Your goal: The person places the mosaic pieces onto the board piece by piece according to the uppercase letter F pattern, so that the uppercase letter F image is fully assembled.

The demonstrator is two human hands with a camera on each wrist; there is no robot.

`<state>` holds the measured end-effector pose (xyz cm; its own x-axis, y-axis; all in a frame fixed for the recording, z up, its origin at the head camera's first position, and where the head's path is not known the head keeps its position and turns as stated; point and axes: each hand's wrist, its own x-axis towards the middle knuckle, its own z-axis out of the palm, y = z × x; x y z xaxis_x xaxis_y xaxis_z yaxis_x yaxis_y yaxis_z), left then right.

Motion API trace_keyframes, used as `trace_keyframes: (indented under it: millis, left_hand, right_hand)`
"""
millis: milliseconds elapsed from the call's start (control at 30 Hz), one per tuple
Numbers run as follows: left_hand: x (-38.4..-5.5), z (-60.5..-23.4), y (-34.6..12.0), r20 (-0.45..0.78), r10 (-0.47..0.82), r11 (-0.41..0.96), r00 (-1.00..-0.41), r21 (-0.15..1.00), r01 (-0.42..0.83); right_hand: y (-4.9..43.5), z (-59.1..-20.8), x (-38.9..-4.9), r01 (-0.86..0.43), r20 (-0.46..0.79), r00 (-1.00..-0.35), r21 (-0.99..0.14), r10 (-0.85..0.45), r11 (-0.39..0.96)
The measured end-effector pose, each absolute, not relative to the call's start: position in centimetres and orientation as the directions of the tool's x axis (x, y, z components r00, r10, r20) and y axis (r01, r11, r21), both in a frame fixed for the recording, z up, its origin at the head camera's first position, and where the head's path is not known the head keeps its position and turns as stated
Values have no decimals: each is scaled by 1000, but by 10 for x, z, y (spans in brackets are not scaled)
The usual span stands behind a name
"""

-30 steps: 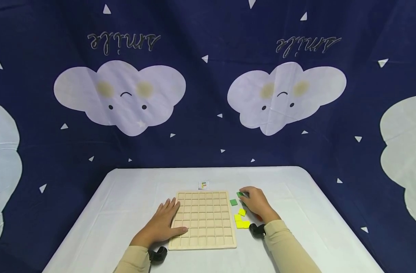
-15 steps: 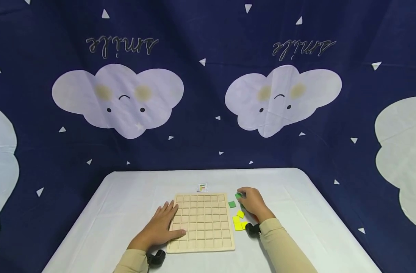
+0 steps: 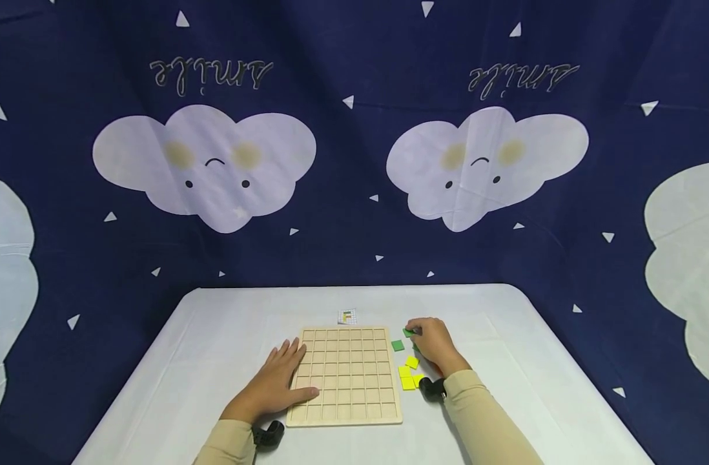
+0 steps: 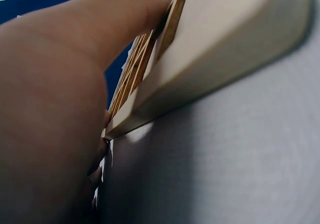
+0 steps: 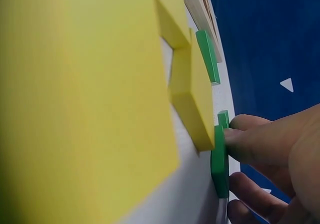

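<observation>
A wooden grid board [image 3: 352, 378] with raised square cells lies on the white table. My left hand [image 3: 276, 381] rests along its left side, fingers straight, thumb lying over the board's cells; the left wrist view shows the thumb [image 4: 117, 22] reaching over the rim. To the right of the board, my right hand [image 3: 436, 342] pinches a green square tile [image 3: 409, 333] between thumb and index finger, low at the table. Another green tile [image 5: 219, 161] lies just under the thumb, partly hidden in the head view. A third green tile [image 3: 398, 345] sits beside the board.
Several yellow tiles [image 3: 408, 382] lie between the board and my right wrist. A trace of red shows beneath that wrist, mostly covered. A small card [image 3: 347, 316] printed with a coloured grid lies behind the board. A dark blue cloth [image 3: 354, 258] hangs behind the table.
The head view dips and returns slightly. My right wrist has shifted a little left, covering more of one yellow tile. The left hand stays in place on the board.
</observation>
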<state>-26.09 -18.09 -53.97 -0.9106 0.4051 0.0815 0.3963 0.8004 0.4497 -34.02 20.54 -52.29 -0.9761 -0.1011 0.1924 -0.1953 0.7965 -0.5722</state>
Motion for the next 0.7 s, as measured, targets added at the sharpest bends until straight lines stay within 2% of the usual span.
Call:
trace_keyframes:
  millis: [233, 533, 700]
  left_hand:
    - [-261, -540, -180, 72, 397, 801, -915, 459, 384]
    - [-258, -541, -180, 76, 405, 793, -911, 468, 391]
    - [-259, -540, -182, 90, 403, 795, -911, 458, 397]
  right_hand:
    - [207, -521, -341, -178, 190, -978, -556, -85, 812]
    - [205, -524, -341, -212, 241, -966, -521, -95, 827]
    - [203, -525, -345, -256, 273, -952, -465, -138, 847]
